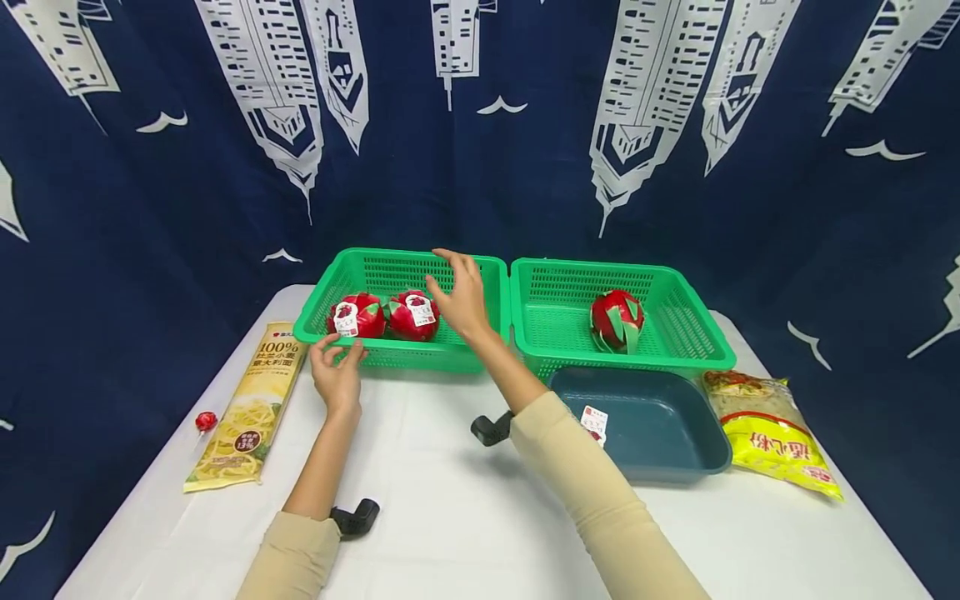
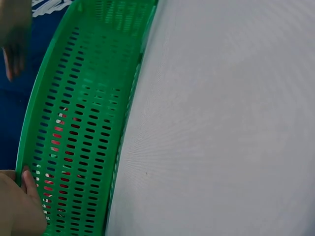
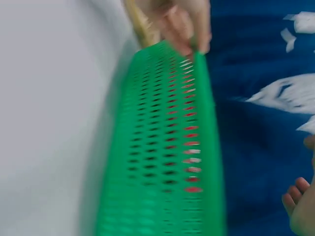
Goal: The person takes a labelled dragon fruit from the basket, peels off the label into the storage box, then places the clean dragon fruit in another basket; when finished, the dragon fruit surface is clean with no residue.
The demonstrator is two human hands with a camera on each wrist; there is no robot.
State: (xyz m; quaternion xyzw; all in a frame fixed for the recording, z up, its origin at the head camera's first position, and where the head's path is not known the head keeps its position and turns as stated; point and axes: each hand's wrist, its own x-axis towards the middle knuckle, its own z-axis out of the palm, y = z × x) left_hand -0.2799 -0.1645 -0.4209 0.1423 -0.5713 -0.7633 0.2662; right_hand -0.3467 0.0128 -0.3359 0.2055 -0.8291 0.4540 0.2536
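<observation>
My left hand (image 1: 336,379) pinches the front rim of the left green basket (image 1: 420,354), the thumb lying outside the wall in the left wrist view. Inside that basket are two red dragon fruits, one (image 1: 357,316) right behind the left fingers and another (image 1: 413,316) beside it, both with white labels. Above the basket's right part, my right hand (image 1: 463,298) is held with fingers spread and nothing between them. A third dragon fruit (image 1: 617,321) lies in the right green basket (image 1: 697,364).
A dark blue bin (image 1: 652,425) stands before the right basket; my right sleeve partly hides a labelled item (image 1: 595,423) in it. A yellow noodle bag (image 1: 772,433) lies at the right. Leftward are a spaghetti pack (image 1: 251,408) and a small red wrapped candy (image 1: 206,421).
</observation>
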